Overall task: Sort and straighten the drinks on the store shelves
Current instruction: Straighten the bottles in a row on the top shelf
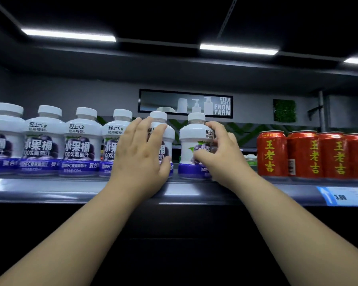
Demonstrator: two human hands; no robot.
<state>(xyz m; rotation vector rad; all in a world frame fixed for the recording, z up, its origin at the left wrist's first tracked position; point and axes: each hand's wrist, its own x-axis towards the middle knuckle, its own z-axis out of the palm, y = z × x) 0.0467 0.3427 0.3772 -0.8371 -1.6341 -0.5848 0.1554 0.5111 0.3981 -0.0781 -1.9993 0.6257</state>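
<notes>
Row of grape-juice bottles (pixel 43 141), upright along the shelf (pixel 50 188) front; left hand (pixel 141 153) curled round the fifth bottle (pixel 170 135); right hand (pixel 219 155) gripped the sixth bottle (pixel 189 145) directly ahead (label turned rightward, off-square), which stood apart from the fifth, red cans (pixel 272 153) further right.

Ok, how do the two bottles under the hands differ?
The left bottle faces forward and stands close to the row; the right bottle has its label turned rightward and stands apart, gaps either side. The left hand wraps its bottle's front; the right hand grips its bottle from the right side. Both are upright, white with purple bases and white caps, on one shelf.
</notes>
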